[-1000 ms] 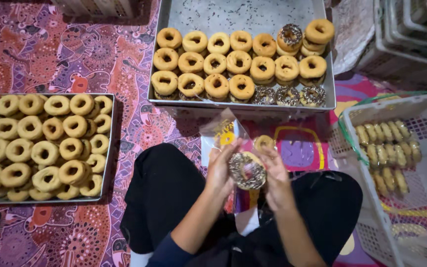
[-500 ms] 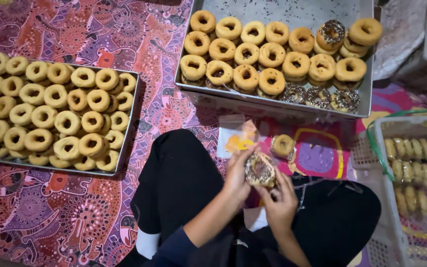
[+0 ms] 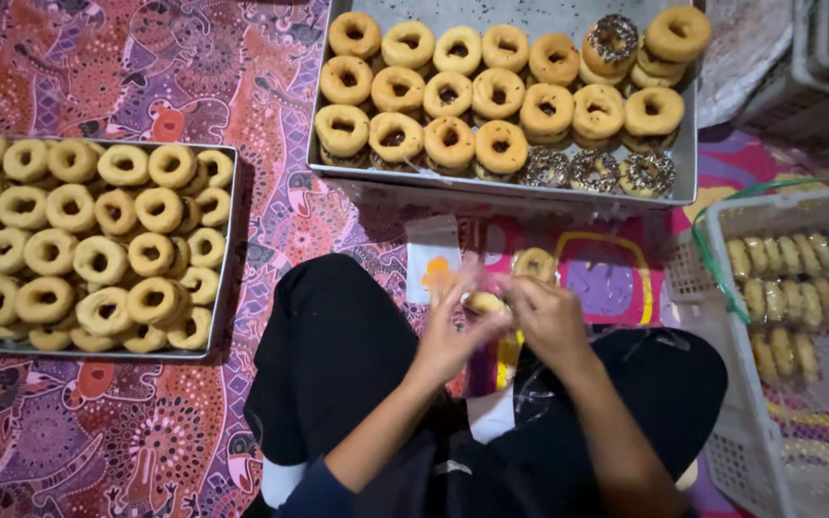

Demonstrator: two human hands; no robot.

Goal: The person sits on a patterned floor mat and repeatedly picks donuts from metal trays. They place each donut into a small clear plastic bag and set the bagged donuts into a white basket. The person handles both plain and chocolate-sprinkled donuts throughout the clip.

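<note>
Left tray (image 3: pixel 227 251): plain ring doughnuts, left of the knees, on the patterned mat (image 3: pixel 146 451).
Left hand (image 3: pixel 448 331): fingers closed round the doughnut (image 3: pixel 485 303) over the lap, pinching its left side.
Doughnut: held between both hands, half hidden; half a second ago its sprinkled top faced the camera.
Right hand (image 3: pixel 549 315): closed on the doughnut's right side, now covering it.
Change: the hands have folded inward, seemingly working clear wrap.
Top tray (image 3: pixel 683 158): beyond the hands, unchanged.
White basket (image 3: pixel 722 288): right of them.
</note>
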